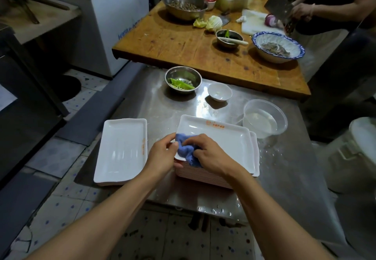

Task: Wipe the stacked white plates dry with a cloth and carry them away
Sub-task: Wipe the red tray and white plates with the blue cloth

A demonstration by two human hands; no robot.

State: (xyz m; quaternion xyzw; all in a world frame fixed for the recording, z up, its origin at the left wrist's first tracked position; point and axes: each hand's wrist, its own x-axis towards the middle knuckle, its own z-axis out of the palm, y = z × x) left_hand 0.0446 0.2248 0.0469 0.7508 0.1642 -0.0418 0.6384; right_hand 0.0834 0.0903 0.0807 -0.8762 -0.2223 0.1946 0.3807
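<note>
Right hand (211, 154) grips cloth (186, 150) on top plate (223, 137); left hand (162, 156) pinches plate's near-left edge, long axis left-right.

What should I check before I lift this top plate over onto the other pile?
1. Cloth held: ok. The right hand grips the blue cloth on the top plate.
2. Plate steadied: ok. The left hand holds its near left edge.
3. Plate dry: cannot tell. Glare hides any drops.
4. Landing spot: ok. The left pile shows a bare top plate.
5. Pile squared: not ok. The plate below the top one sticks out at the right of the right pile.
6. Table: not ok. Water drops lie around the piles.
</note>
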